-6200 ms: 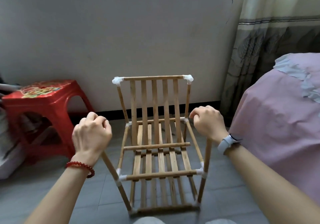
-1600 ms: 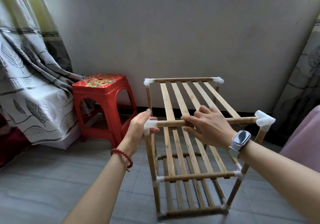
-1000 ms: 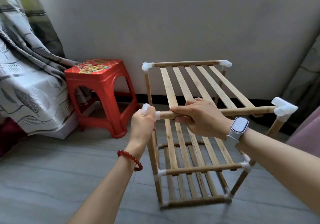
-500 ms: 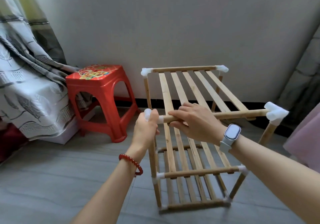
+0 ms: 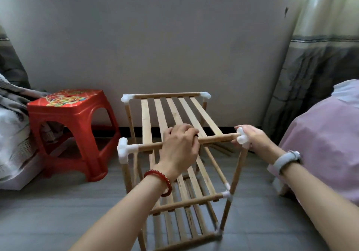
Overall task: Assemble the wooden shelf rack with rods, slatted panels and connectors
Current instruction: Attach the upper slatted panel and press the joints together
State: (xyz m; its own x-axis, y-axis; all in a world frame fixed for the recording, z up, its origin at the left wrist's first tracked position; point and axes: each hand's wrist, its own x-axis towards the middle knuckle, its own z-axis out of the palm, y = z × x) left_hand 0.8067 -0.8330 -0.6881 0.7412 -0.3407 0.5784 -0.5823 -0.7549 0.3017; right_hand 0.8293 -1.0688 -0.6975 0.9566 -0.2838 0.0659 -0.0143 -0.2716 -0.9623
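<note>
The wooden shelf rack (image 5: 175, 114) stands upright on the grey floor, with three slatted panels joined by rods and white connectors. My left hand (image 5: 179, 149) grips the middle of the top front rod (image 5: 217, 139), fingers curled over it. My right hand (image 5: 252, 140) holds the white connector (image 5: 241, 137) at the rod's right end, atop the right front post. The front left connector (image 5: 124, 150) is free. The lower panels sit partly hidden behind my left forearm.
A red plastic stool (image 5: 73, 126) stands left of the rack. Grey patterned cloth (image 5: 11, 126) lies at the far left. A pink-covered bed (image 5: 326, 143) fills the right side, a curtain (image 5: 320, 56) behind it. The wall is close behind the rack.
Both hands shifted right along the top front rod: the left hand left the left connector and now grips the rod's middle; the right hand moved from the rod to the right connector.
</note>
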